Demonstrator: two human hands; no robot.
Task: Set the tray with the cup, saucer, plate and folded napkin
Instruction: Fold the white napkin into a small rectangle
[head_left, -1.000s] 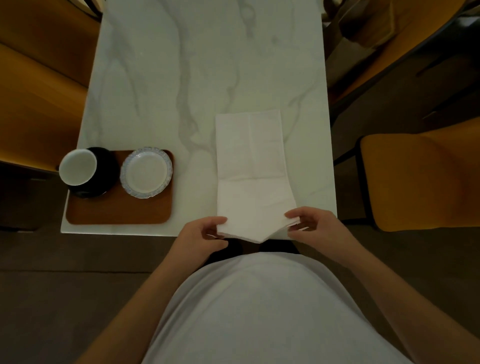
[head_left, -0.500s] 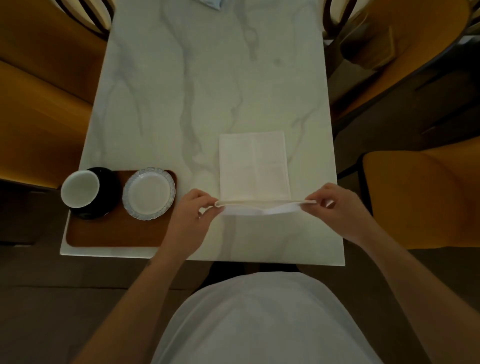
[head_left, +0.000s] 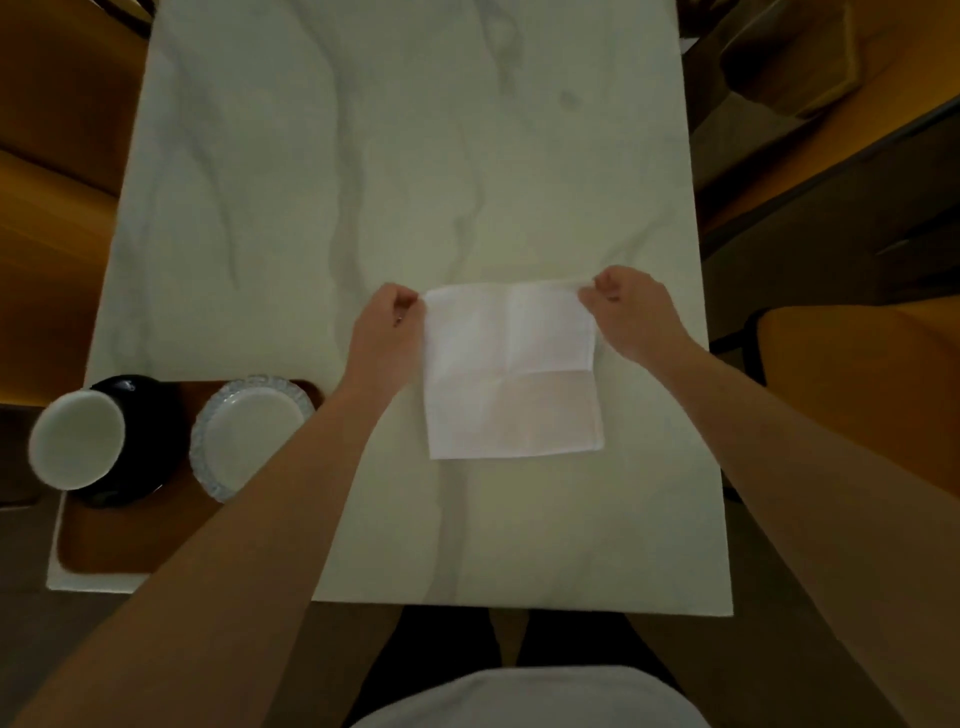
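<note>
A white napkin (head_left: 511, 374) lies folded in half on the marble table (head_left: 395, 166), nearly square, with crease lines across it. My left hand (head_left: 387, 325) pinches its far left corner and my right hand (head_left: 631, 312) pinches its far right corner. At the table's near left corner sits a brown wooden tray (head_left: 111, 540). On it stand a white cup (head_left: 78, 439) on a black saucer (head_left: 148, 410) and, to their right, a small white plate (head_left: 249, 431) with a scalloped bluish rim. My left forearm crosses over the tray's right part.
Orange upholstered chairs stand to the right (head_left: 857, 415) and at the far right (head_left: 810, 57). An orange bench (head_left: 47, 156) runs along the table's left side. The table's near edge is just in front of my body.
Both hands lifted the napkin's near edge and carried it away from me onto the far edge, folding the long napkin in half. The hands now rest at the far corners.
</note>
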